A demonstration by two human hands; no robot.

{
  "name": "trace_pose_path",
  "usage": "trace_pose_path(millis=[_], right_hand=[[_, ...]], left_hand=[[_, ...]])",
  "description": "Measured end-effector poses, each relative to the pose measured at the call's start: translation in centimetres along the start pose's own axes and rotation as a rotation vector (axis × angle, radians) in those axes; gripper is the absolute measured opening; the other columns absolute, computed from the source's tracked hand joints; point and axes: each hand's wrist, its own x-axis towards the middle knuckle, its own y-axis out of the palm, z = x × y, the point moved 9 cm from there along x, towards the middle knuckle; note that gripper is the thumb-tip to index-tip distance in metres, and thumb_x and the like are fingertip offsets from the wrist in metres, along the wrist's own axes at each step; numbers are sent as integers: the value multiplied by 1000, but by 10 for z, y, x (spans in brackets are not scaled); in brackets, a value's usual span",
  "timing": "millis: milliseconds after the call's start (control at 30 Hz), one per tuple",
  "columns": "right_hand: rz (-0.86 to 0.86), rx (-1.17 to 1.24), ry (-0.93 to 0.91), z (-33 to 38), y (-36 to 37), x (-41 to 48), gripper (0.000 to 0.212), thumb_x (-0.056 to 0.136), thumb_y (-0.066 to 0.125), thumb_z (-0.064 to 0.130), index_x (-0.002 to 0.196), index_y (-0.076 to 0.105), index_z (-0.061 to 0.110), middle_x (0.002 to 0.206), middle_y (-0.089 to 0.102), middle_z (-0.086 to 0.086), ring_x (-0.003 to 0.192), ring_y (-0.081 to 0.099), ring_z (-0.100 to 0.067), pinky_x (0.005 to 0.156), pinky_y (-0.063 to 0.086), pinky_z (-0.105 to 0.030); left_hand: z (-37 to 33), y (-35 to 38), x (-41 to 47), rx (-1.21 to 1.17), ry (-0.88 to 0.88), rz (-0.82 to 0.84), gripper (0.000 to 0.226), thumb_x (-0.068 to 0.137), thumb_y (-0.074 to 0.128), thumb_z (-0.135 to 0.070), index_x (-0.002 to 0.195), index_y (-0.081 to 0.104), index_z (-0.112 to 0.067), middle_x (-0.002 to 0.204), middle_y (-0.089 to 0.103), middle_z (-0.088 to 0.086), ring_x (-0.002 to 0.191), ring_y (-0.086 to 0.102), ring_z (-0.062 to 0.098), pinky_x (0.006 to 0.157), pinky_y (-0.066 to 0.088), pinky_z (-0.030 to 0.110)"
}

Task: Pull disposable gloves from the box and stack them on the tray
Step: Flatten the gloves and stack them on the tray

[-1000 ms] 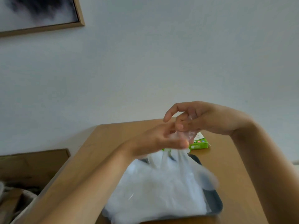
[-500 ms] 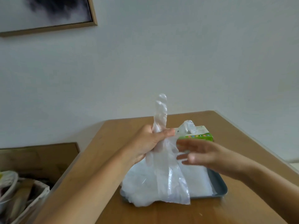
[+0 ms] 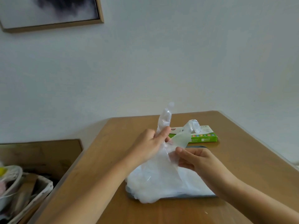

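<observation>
Wooden table [image 3: 246, 160]: glove [image 3: 164, 122] gripped between left hand [image 3: 148, 143] and right hand [image 3: 199, 160].

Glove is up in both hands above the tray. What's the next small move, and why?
Probably lower the glove flat onto the pile on the tray. The left hand grips it upright, the right hand pinches its lower edge, and it looks clear of the box, hanging right above the pile.

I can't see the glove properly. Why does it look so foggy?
Head view: the glove is thin clear plastic, so the green box tints it where they overlap; its top tip is smeared by blur; the light is soft, shadows faint.
</observation>
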Motion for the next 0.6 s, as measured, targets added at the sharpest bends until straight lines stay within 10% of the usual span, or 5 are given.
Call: trace_pose_path(millis=[133, 267, 600], right_hand=[[-98, -23, -39, 7, -15, 7, 31, 97, 49, 20, 84, 67, -2, 81, 71, -11, 81, 69, -23, 81, 55, -26], [-164, -290, 6, 18, -36, 28, 27, 102, 39, 14, 83, 55, 3, 48, 55, -7, 44, 52, -15, 52, 46, -19], [263, -1124, 88, -20, -29, 82, 21, 100, 42, 29, 89, 60, 27, 50, 59, 6, 41, 41, -13, 46, 39, -21]], left_hand=[[16, 0, -1, -29, -64, 21, 56, 78, 48, -66, 55, 40, -15, 44, 34, -1, 38, 29, 10, 47, 29, 24], [39, 4, -4, -130, -178, 87, 31, 87, 67, -35, 73, 57, -10, 45, 50, -12, 39, 38, 4, 43, 33, 16], [90, 8, -27, -48, -440, 273, 26, 82, 74, -22, 69, 53, -14, 60, 52, -2, 54, 46, 8, 49, 35, 19]])
